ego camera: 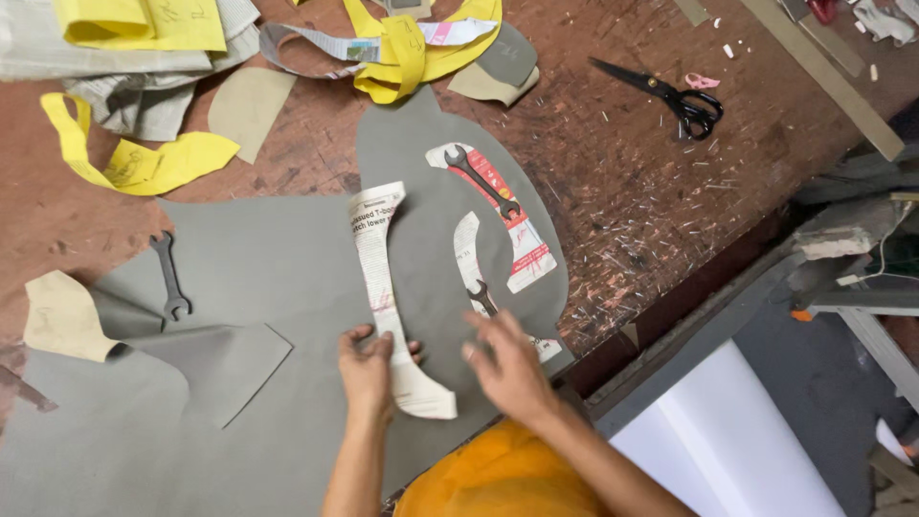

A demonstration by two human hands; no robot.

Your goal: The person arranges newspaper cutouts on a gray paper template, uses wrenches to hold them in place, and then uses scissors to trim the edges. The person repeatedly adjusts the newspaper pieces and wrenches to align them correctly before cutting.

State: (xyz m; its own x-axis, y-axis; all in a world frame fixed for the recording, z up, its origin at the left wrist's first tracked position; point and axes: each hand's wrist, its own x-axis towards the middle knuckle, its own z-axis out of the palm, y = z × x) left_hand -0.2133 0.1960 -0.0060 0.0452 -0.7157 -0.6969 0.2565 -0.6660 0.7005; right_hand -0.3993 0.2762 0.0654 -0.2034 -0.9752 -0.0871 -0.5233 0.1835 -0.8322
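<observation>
A curved newspaper pattern piece [381, 278] lies on grey sheet material [258, 287]. My left hand [369, 369] rests on its lower part, fingers pressing it flat. My right hand [512, 364] lies flat on the grey material beside it, over the lower end of a second paper pattern [469, 263]. A third paper pattern [512, 230] sits further right with a black spanner [481, 182] on it as a weight. Another small spanner [481, 297] rests on the second pattern near my right fingers.
A third spanner [169, 276] lies on the grey sheet at left. Black scissors [670, 96] lie on the scarred wooden table at upper right. Yellow paper patterns [144, 163] and beige cut pieces [247, 105] are scattered at the back. The table edge runs diagonally at right.
</observation>
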